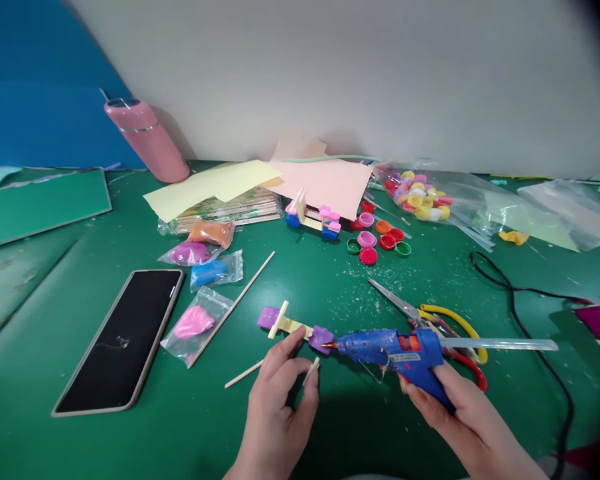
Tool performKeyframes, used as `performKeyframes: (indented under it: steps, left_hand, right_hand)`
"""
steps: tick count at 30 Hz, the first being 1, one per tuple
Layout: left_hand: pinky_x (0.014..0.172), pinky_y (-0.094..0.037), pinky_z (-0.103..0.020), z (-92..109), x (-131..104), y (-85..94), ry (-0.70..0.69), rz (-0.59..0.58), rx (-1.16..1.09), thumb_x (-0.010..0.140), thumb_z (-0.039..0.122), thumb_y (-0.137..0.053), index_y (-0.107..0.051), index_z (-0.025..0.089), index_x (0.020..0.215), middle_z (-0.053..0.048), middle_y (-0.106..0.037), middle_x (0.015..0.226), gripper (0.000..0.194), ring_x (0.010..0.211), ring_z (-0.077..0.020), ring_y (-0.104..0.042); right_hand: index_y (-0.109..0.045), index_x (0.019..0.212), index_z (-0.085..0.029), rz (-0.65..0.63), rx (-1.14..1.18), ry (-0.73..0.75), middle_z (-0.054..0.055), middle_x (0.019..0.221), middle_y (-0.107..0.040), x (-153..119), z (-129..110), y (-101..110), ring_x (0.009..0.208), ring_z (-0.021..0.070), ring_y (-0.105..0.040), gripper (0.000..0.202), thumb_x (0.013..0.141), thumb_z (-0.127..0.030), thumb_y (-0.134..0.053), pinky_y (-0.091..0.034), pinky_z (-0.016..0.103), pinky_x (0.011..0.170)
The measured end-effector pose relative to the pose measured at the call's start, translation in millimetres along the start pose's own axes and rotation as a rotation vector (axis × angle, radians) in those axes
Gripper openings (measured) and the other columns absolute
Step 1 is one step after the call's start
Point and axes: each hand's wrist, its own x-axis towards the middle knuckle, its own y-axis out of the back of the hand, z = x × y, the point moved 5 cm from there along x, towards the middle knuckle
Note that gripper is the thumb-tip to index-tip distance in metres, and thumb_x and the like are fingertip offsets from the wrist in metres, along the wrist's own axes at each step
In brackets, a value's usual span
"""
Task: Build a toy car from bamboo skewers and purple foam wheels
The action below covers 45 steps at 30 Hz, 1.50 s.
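My right hand (450,400) is wrapped round the handle of a blue hot glue gun (370,347). A clear glue stick (500,344) juts out of its back, and its nozzle meets a purple cap (321,339). That cap sits at one end of a small pale stick piece (291,325), with a crossbar and another purple cap (267,317) at the other end. Between thumb and a finger, my left hand (280,400) pinches a short bit of wooden stick (312,368). Its index fingertip rests on the pale stick piece.
Left are a phone (123,340), clay bags (200,323) and a thin stick (233,310). Behind stand a toy with blue wheels (313,220) and bottle caps (368,256). Scissors (397,299) and yellow-handled pliers (455,320) lie behind the gun; a black cord (517,320) runs right.
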Motion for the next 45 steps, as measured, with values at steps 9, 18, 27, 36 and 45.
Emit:
performKeyframes:
  steps: [9,18,27,36,45]
  left_hand:
    - [0.081,-0.051,-0.038,0.0,1.1,-0.7,-0.005,-0.012,-0.002,0.075,0.012,-0.054,-0.06,0.02,0.074,-0.014,-0.063,0.109,0.01,0.098,-0.0238,-0.061]
    - [0.08,-0.052,-0.038,0.4,1.1,-0.3,-0.022,-0.003,0.005,0.075,0.011,-0.054,-0.06,0.019,0.074,-0.015,-0.063,0.108,0.01,0.097,-0.0239,-0.061]
    - [0.079,-0.052,-0.037,2.1,1.8,0.0,-0.028,0.014,0.012,0.075,0.011,-0.054,-0.06,0.018,0.072,-0.016,-0.064,0.106,0.01,0.095,-0.024,-0.063]
    - [0.079,-0.053,-0.039,1.0,2.9,0.4,-0.018,0.007,0.018,0.075,0.012,-0.054,-0.061,0.018,0.071,-0.016,-0.064,0.106,0.01,0.095,-0.0248,-0.062]
    - [0.078,-0.053,-0.04,0.9,0.9,-1.3,-0.015,0.021,0.022,0.076,0.013,-0.054,-0.062,0.017,0.073,-0.017,-0.064,0.106,0.009,0.095,-0.0257,-0.062]
  right_hand:
    - [-0.061,0.095,-0.023,-0.035,0.076,-0.097,0.001,0.068,-0.065,0.9,5.8,-0.1,0.06,0.019,-0.059,0.028,0.08,-0.044,-0.05,-0.051,0.024,0.051]
    - [-0.058,0.101,-0.023,-0.041,0.058,-0.118,0.002,0.072,-0.064,1.6,10.4,-1.4,0.063,0.0193,-0.059,0.032,0.082,-0.046,-0.047,-0.049,0.025,0.054]
    - [-0.051,0.118,-0.023,-0.046,0.043,-0.004,0.002,0.074,-0.063,7.6,3.6,-9.4,0.064,0.0187,-0.057,0.04,0.083,-0.043,-0.046,-0.049,0.025,0.054]
    - [-0.059,0.107,-0.023,0.053,-0.005,-0.001,0.005,0.086,-0.067,1.8,5.5,-1.6,0.071,0.0215,-0.062,0.038,0.078,-0.047,-0.054,-0.053,0.027,0.062]
    - [-0.052,0.116,-0.025,-0.036,0.015,-0.037,0.001,0.074,-0.064,1.6,4.0,-1.8,0.063,0.0186,-0.057,0.038,0.083,-0.042,-0.048,-0.049,0.026,0.056]
